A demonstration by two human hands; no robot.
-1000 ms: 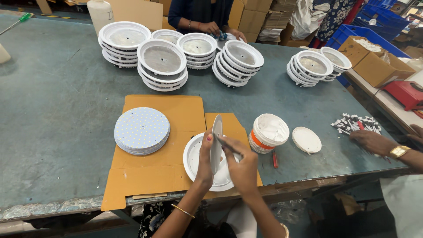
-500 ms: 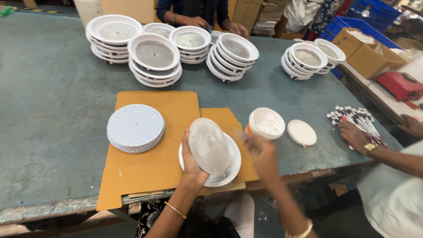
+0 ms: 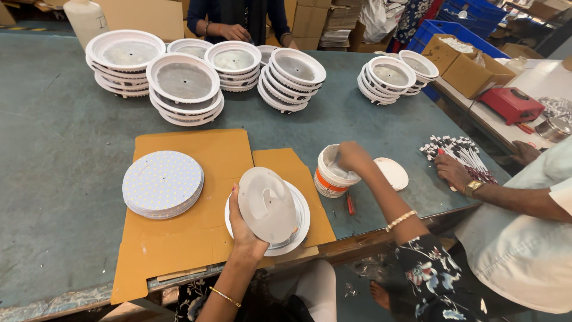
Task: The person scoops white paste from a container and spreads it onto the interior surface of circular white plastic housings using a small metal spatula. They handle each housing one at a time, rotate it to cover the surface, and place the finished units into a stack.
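a: biggest first. grey-green table [image 3: 53, 149], two cardboard sheets [image 3: 196, 161] on the near edge. stacks of white round housings [image 3: 183, 83] across the far side, stack of dotted led boards [image 3: 162, 183] on the cardboard at left.

b: hands?

a: left hand [image 3: 241, 223] grips a round white disc [image 3: 268, 204], tilted up on edge. thumb on the rim at left, fingers curled behind it, mostly hidden. disc sits over a white housing [image 3: 298, 229] lying flat on the cardboard, lower edge looks to be touching it.

b: right?

a: right hand [image 3: 351, 158] is down in the mouth of a white tub with orange band [image 3: 330, 176], just right of the cardboard. fingers bent into it; can't tell if they pinch anything. tub's lid [image 3: 393, 173] lies beside it, small red tool [image 3: 350, 204] in front.

b: others?

a: coworker's hand with watch [image 3: 454, 173] on a bundle of white wires [image 3: 462, 152], far right.
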